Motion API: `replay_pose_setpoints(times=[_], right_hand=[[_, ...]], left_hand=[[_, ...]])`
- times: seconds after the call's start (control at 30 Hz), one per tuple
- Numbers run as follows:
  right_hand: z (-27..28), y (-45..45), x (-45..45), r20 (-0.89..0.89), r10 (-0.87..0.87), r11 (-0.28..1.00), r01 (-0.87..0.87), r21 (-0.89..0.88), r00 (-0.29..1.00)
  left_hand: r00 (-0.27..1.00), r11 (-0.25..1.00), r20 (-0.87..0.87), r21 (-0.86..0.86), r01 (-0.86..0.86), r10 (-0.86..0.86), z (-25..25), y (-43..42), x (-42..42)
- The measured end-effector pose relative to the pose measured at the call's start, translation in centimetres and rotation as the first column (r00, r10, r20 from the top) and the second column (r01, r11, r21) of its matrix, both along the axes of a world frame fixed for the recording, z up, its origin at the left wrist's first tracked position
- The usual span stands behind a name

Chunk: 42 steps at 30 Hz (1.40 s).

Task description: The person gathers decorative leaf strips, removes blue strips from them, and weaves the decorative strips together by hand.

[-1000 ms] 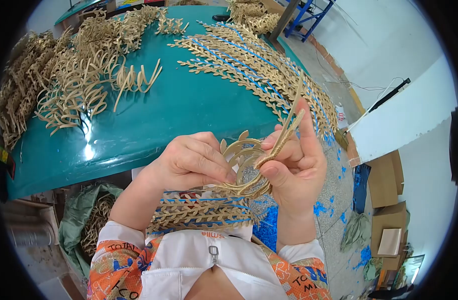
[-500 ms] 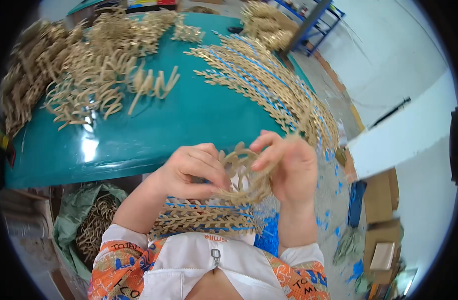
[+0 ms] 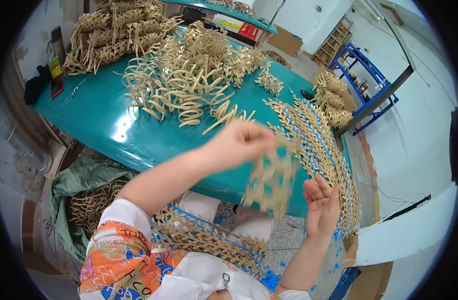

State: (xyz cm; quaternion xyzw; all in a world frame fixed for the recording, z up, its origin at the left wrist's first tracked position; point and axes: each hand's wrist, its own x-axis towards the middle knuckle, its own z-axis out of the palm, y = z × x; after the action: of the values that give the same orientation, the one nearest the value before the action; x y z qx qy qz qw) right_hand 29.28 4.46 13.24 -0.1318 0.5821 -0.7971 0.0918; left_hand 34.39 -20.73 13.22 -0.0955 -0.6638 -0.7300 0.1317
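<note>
A coil of gold leaf trim point(image 3: 273, 182) hangs from my left hand point(image 3: 241, 143), pinched between thumb and fingers above the table's front edge. The coil is blurred by motion. To its right, my right hand point(image 3: 322, 206) is raised with the palm up, fingers apart, and nothing in it. Just beyond that hand, long leaf-trim strips with blue lines point(image 3: 309, 132) lie along the right side of the green table point(image 3: 154, 145). More leaf-trim strips point(image 3: 204, 235) lie across my lap.
Loose curled tan strips point(image 3: 189, 102) and a pile of gold trim point(image 3: 204, 50) cover the table's middle. Bundled rolls point(image 3: 121, 37) stand at the back left, others point(image 3: 334, 100) at the right. A green sack of strips point(image 3: 69, 200) sits lower left, a blue rack point(image 3: 364, 82) behind.
My hands have moved apart. My left hand has lifted the coil, which now hangs down; my right hand has let go and opened. The view has shifted, showing more of the table's left side.
</note>
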Motion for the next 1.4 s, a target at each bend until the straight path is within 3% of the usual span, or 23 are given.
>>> replay_pose_setpoints(times=[0.1,0.2,0.3,0.33,0.4,0.43,0.47,0.53,0.57,0.6,0.63,0.67,0.7,0.77,0.83,0.87,0.93,1.03,1.1,1.2,1.27,1.3,1.4], right_hand=[[-0.2,0.9,-0.1,-0.038,-0.004,1.0,0.004,-0.004,0.999],[-0.8,2.3,-0.2,-0.055,0.033,0.999,-0.035,-0.025,0.998],[-1.2,2.6,0.2,-0.076,-0.009,0.996,0.016,0.091,0.997],[-1.8,2.6,0.2,-0.148,-0.026,0.966,0.063,0.25,0.989],[-2.8,2.4,0.5,-0.152,-0.042,0.899,0.104,0.425,0.987],[-3.2,2.3,0.7,-0.154,-0.047,0.853,0.119,0.508,0.987],[-4.4,2.2,0.8,-0.2,0.077,0.788,0.063,0.612,0.977],[-7.1,2.4,1.8,-0.128,0.209,0.672,-0.048,0.739,0.969],[-8.7,2.4,2.5,-0.122,0.337,0.601,-0.113,0.791,0.934],[-10.4,2.2,3.4,-0.117,0.475,0.533,-0.179,0.827,0.872],[-11.9,1.9,4.1,-0.055,0.5,0.514,-0.245,0.822,0.864],[-13.2,1.5,4.7,-0.139,0.554,0.457,-0.16,0.875,0.821],[-14.4,1.2,5.4,-0.232,0.605,0.415,-0.052,0.908,0.762],[-16.3,1.0,6.7,-0.198,0.599,0.365,-0.045,0.93,0.776],[-17.5,0.5,7.6,-0.306,0.616,0.343,0.102,0.934,0.726],[-17.8,0.1,7.9,-0.301,0.615,0.344,0.096,0.934,0.728],[-18.3,-0.8,8.0,-0.478,0.592,0.401,0.277,0.873,0.649],[-19.8,-1.2,7.6,-0.363,0.648,0.396,0.111,0.912,0.67],[-19.8,-1.3,7.4,-0.325,0.674,0.4,0.043,0.916,0.663],[-18.6,-1.0,7.4,-0.433,0.569,0.546,0.072,0.834,0.699],[-18.7,-0.6,7.5,-0.437,0.523,0.568,0.083,0.819,0.732],[-18.8,-0.3,7.5,-0.443,0.494,0.6,0.076,0.797,0.748],[-18.3,0.4,7.3,-0.538,0.456,0.587,0.215,0.781,0.709]], left_hand=[[0.937,0.945,-0.13,0.001,-0.327,0.325,2.2,-3.8,-4.9],[0.767,0.781,-0.229,-0.047,-0.623,0.599,3.7,-8.9,-10.5],[0.609,0.596,-0.255,-0.135,-0.791,0.751,3.0,-13.6,-14.5],[0.601,0.576,-0.268,-0.175,-0.799,0.753,2.3,-13.9,-14.6],[0.657,0.61,-0.322,-0.245,-0.753,0.682,0.0,-13.8,-14.3],[0.758,0.704,-0.292,-0.283,-0.651,0.583,-0.1,-11.5,-11.7],[0.843,0.783,-0.251,-0.317,-0.536,0.475,-0.3,-9.2,-9.1],[0.941,0.836,-0.207,-0.435,-0.334,0.268,-1.8,-4.9,-3.9],[0.969,0.84,-0.171,-0.486,-0.24,0.178,-3.3,-3.3,-1.2],[0.975,0.852,-0.083,-0.475,-0.219,0.204,-5.3,-2.3,1.6],[1.0,0.831,-0.002,-0.557,-0.001,0.0,-6.6,-1.8,3.8],[0.975,0.762,0.084,-0.612,0.212,-0.204,-7.5,-1.4,5.7],[0.957,0.736,0.2,-0.612,0.29,-0.211,-9.3,-1.5,7.4],[0.898,0.772,0.438,-0.583,0.253,0.037,-12.9,-1.9,10.5],[0.761,0.756,0.559,-0.639,0.142,0.329,-16.8,-2.6,12.9],[0.716,0.747,0.545,-0.663,0.049,0.436,-18.9,-3.0,14.1],[0.651,0.709,0.496,-0.699,-0.093,0.575,-23.8,-4.2,15.9],[0.812,0.546,0.208,-0.823,-0.155,0.545,-24.7,-3.5,15.7],[0.863,0.601,0.295,-0.799,-0.012,0.41,-24.2,-3.6,14.8],[0.875,0.672,0.373,-0.737,0.076,0.31,-22.1,-4.7,13.6],[0.865,0.739,0.405,-0.671,0.062,0.295,-20.5,-5.0,13.2],[0.907,0.835,0.356,-0.551,0.008,0.226,-20.4,-5.0,13.1],[0.941,0.742,0.243,-0.671,-0.014,0.238,-17.7,-5.1,12.9]])
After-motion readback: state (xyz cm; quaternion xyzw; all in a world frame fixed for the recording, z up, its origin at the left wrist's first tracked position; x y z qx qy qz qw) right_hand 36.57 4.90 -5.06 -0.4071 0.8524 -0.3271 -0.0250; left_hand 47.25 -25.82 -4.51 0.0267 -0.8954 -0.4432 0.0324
